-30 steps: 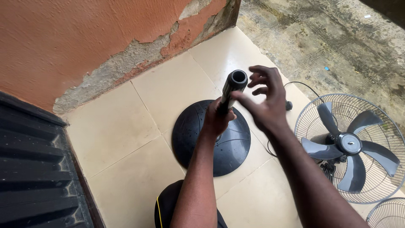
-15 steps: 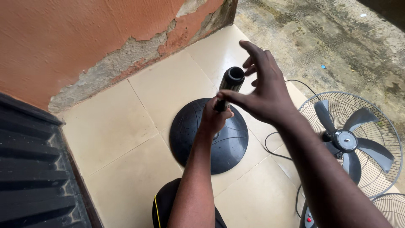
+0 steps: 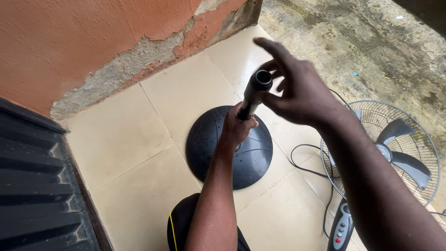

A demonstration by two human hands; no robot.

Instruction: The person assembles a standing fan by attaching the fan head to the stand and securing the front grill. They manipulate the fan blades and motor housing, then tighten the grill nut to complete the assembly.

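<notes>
A round black fan base (image 3: 210, 144) stands on cream floor tiles with an upright black pole (image 3: 254, 90) rising from its middle. My left hand (image 3: 237, 128) is wrapped around the lower part of the pole. At the pole's open top end, my right hand (image 3: 299, 90) touches the rim with thumb and fingertips while its other fingers spread upward.
A fan head with a wire grille and grey blades (image 3: 395, 148) lies on the floor at the right, its black cord (image 3: 304, 162) looping beside the base. A grey control panel (image 3: 341, 227) lies below it. An orange wall (image 3: 93, 42) and a dark ribbed door (image 3: 32, 186) are at the left.
My right hand has shifted around the pole's top and its fingers have opened wider. The view moved closer and slightly left. My left hand keeps its grip.
</notes>
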